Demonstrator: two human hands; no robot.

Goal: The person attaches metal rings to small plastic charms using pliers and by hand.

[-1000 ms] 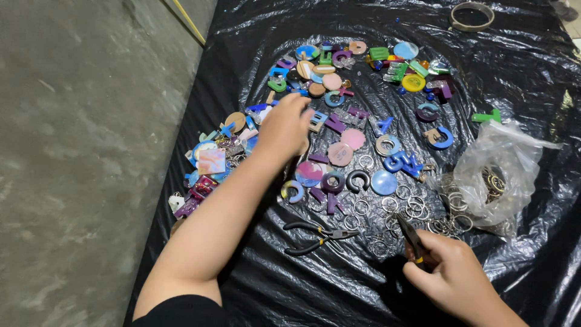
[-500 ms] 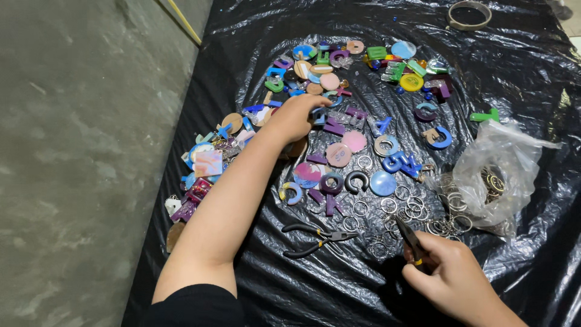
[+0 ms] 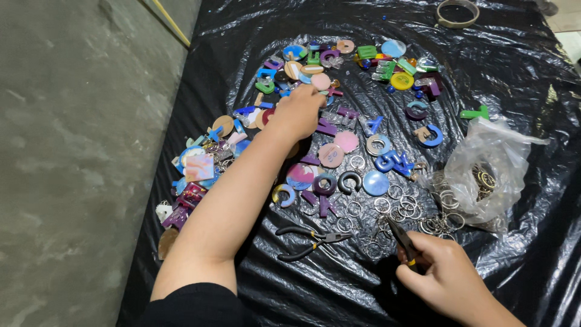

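- The left hand (image 3: 298, 112) reaches into the charms (image 3: 339, 121) spread on the black sheet (image 3: 514, 72); its fingers curl onto small pieces, though I cannot tell what they pinch.
- The right hand (image 3: 445, 275) has its grip closed around pliers (image 3: 402, 239), tip among the rings (image 3: 393, 209).
- A second pair of pliers (image 3: 311, 239) lies between the arms.
- A clear bag (image 3: 484, 163) sits right of the rings.

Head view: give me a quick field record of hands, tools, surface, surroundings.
left hand: reaching into the pile of coloured letter and disc charms, fingers resting on it
right hand: gripping dark pliers, tips toward loose metal key rings
spare pliers: lying unheld on the sheet
clear plastic bag: holds more rings
tape roll: far edge
surface: black plastic sheet on concrete floor
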